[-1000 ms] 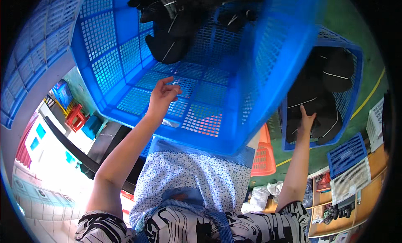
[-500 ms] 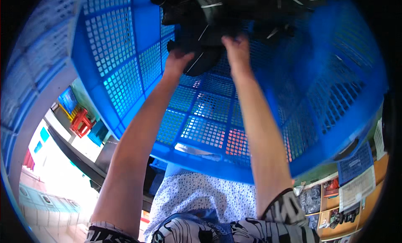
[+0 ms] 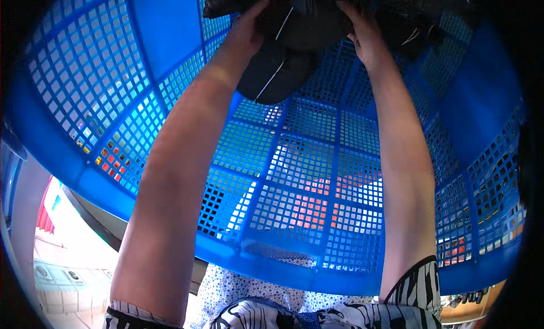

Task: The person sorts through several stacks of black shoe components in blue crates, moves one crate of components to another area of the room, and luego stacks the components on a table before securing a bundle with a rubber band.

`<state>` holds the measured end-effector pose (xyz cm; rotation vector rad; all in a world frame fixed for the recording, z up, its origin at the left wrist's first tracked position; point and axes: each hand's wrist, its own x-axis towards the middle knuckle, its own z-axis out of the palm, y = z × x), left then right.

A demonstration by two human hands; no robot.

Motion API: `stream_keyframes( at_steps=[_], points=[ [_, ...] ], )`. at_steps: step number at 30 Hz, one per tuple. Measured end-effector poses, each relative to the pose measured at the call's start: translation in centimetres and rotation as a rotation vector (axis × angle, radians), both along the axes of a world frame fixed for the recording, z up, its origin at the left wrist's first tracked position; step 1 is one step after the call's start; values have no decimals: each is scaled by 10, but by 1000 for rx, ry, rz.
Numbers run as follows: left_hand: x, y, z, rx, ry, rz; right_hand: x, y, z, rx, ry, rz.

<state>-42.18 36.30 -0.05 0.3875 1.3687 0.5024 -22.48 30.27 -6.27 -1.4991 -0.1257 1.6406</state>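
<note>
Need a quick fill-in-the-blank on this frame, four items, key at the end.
1. The large mesh-walled basket is ____ in colour.
2. Counting the left hand and the right hand, the number of hands reaching into the basket is ____.
3. The thin lines on the black pieces are ____ in colour.
4. The right sleeve is patterned in black and ____.

Missing words: blue; two; white; white.
</note>
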Motion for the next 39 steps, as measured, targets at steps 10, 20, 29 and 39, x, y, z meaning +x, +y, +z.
stream_keyframes(
  at_steps=[10,20,29,39],
  points=[
    [-17,-5,-21,86,58,12,14,7,-20,207,-104,256],
    [-5,-11,23,3,-12,28,-5,-29,33,226,-75,99],
    [-8,-100,161,-209,199,35,-10,-111,182,-55,62,24],
    [-1,-163,380,181,125,-77,19,-179,393,103,-266,114]
  ],
)
